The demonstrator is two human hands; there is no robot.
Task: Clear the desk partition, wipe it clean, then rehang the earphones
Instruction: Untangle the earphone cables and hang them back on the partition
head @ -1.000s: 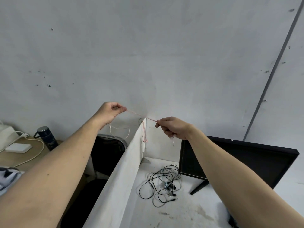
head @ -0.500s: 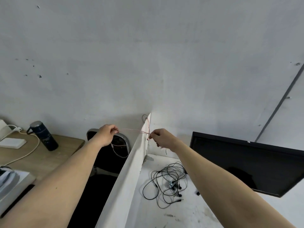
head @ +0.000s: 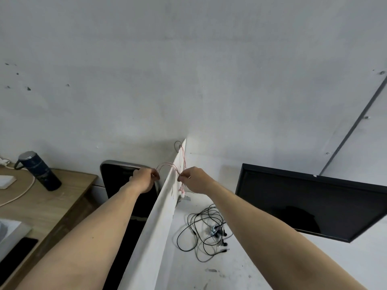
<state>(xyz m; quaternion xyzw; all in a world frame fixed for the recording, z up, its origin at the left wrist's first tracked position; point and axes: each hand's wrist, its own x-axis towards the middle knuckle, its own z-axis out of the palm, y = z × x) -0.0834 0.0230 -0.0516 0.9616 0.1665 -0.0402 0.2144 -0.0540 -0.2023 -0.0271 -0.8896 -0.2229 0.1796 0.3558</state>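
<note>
Pink earphones (head: pixel 167 165) draped over partition (head: pixel 165 197), pinched by left hand (head: pixel 144 182), right hand (head: pixel 191 180) fingers.

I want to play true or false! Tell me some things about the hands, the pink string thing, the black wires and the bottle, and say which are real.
1. Both hands pinch the pink earphone cord. True: left hand, right hand.
2. The pink cord arches over the white partition. True.
3. The black cables hang on the partition. False: they lie tangled on the white desk.
4. The dark bottle lies on its side. False: it stands upright on the wooden desk.
5. The monitor shows a picture. False: its screen is dark.
</note>
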